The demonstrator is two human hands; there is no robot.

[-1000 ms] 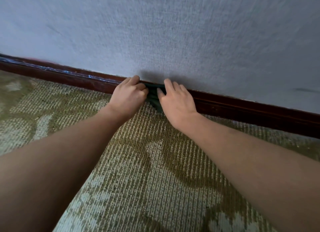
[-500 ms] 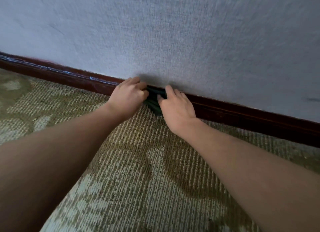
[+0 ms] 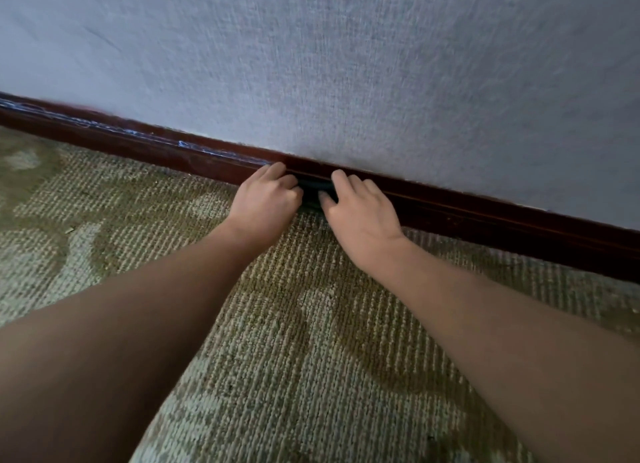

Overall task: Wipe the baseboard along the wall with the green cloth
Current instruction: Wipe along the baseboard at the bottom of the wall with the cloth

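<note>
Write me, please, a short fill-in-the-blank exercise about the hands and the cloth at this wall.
1. The green cloth shows ____ the left hand and the right hand, against the baseboard.
2. Bluish streaks run along the baseboard's top edge on the ____ hand's side.
3. The number of hands touching the green cloth is ____.

Missing words: between; left; two.
</note>
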